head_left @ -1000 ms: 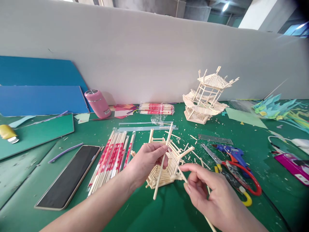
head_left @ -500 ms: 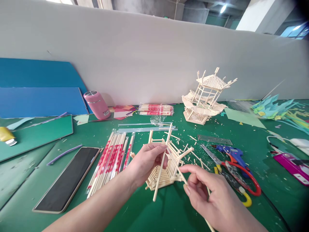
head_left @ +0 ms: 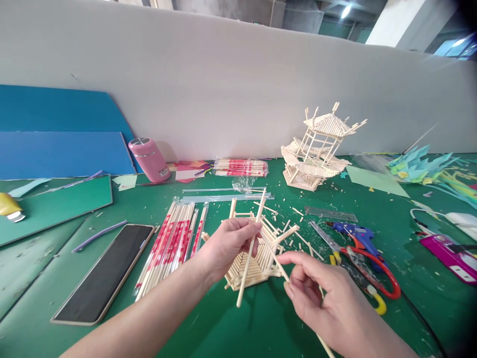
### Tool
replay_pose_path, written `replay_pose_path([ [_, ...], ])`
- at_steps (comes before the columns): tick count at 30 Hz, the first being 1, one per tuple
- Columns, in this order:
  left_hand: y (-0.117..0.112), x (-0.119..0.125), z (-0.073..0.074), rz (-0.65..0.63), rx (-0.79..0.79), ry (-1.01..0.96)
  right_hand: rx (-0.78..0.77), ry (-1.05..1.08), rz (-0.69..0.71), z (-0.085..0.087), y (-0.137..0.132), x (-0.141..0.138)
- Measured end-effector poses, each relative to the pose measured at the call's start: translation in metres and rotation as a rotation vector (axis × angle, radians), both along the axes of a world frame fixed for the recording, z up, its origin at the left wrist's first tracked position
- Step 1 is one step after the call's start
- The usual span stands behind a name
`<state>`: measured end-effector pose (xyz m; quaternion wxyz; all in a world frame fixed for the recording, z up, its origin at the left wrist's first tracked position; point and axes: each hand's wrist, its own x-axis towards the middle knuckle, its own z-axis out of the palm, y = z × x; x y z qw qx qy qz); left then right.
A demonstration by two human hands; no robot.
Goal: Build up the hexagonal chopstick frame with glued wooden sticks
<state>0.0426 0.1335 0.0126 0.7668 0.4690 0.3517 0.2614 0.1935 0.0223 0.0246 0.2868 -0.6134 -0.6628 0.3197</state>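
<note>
My left hand (head_left: 233, 246) pinches a wooden stick (head_left: 246, 275) that slants across the middle of the view. My right hand (head_left: 324, 293) is closed on a second thin stick (head_left: 276, 259), whose upper end reaches close to my left fingertips. Another thin stick (head_left: 325, 345) shows below my right palm; whether that hand grips it too, I cannot tell. Under both hands sits a many-sided stick frame (head_left: 248, 276) with rows of slats, partly hidden by my left hand. Farther back on the right stands a stick pavilion model (head_left: 320, 149) with tiered roofs.
Wrapped stick bundles (head_left: 175, 238) and a phone (head_left: 104, 273) lie left. Red-handled scissors (head_left: 395, 283), a blue glue gun (head_left: 357, 233) and a clear ruler (head_left: 331, 214) lie right. A pink flask (head_left: 149, 160) stands against the back panel. Stick scraps litter the green table.
The camera view has shifted very slightly. Both hands and the sticks they hold keep nearly the same positions.
</note>
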Motion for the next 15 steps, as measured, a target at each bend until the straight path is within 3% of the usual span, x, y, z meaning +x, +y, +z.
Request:
replay_pose_path([
  [15,0.0014,-0.0005,-0.0066,0.021,0.008,-0.019,-0.048,0.011,-0.027,0.0071,-0.0011,-0.0032],
])
